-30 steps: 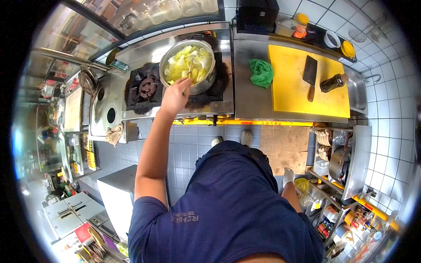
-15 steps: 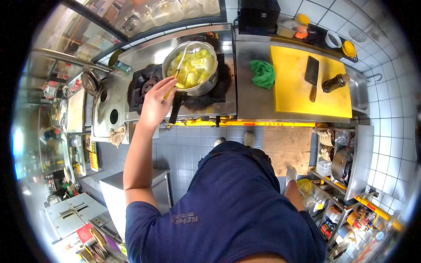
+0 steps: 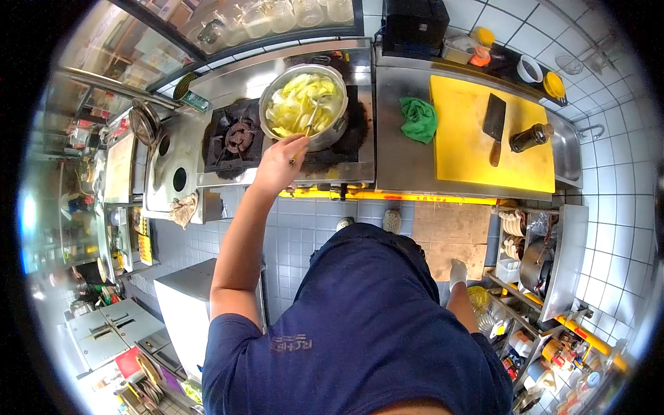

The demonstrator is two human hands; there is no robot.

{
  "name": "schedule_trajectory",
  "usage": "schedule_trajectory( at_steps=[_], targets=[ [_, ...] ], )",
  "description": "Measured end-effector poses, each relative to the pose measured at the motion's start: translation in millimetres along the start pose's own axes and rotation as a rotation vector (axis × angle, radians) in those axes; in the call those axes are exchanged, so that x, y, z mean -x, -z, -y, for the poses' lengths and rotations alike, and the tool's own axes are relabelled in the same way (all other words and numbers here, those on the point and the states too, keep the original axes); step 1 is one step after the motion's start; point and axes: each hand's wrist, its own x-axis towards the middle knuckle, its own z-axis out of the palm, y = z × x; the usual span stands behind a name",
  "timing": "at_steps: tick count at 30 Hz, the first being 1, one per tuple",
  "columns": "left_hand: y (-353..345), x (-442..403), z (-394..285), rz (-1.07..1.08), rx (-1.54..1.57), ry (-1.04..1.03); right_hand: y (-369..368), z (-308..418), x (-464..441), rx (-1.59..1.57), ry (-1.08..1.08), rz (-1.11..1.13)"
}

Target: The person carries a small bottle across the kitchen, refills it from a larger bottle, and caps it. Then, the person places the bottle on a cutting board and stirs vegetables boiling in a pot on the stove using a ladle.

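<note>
My left hand [image 3: 282, 163] is closed round the handle of a ladle [image 3: 312, 119] at the front of the pot. The ladle's bowl is sunk among chopped pale green leafy vegetables [image 3: 296, 98] and hidden by them. These heap up inside a round metal pot [image 3: 333, 135], which stands on the right-hand burner of the stove. The pot's black handle is covered by my hand and forearm. My right hand is out of view.
Left of the pot is a bare burner [image 3: 239, 137]. On the right counter lie a green cloth [image 3: 418, 119] and a yellow cutting board [image 3: 460, 162], bearing a cleaver [image 3: 494, 119] and a dark bottle [image 3: 531, 137]. A sink [image 3: 568, 149] lies beyond.
My left hand has moved right and slightly down with the ladle. The ladle's bowl, earlier visible near the pot's far rim, has sunk into the vegetables, which now heap higher.
</note>
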Motion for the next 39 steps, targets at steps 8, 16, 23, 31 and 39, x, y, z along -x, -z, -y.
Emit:
schedule_trajectory(
  at_steps=[8, 16, 23, 31, 39],
  targets=[
    [16, -10, 14, -0.019, 0.009, -0.011, -2, 6, 24, 0.098, -0.019, -0.022],
    [154, 8, -35, 0.096, -0.067, 0.022, -6, -22, 31, -0.09, -0.088, -0.01],
    [178, 14, -45, 0.305, -0.056, 0.013, -16, -21, 14, -0.064, -0.054, -0.025],
    [124, 13, -9, 0.311, -0.035, 0.012, 0, 3, -17, 0.069, 0.249, 0.008],
    [89, 16, 16, 0.252, 0.002, 0.01, -3, 0, -17, 0.173, 0.246, 0.0]
  ],
)
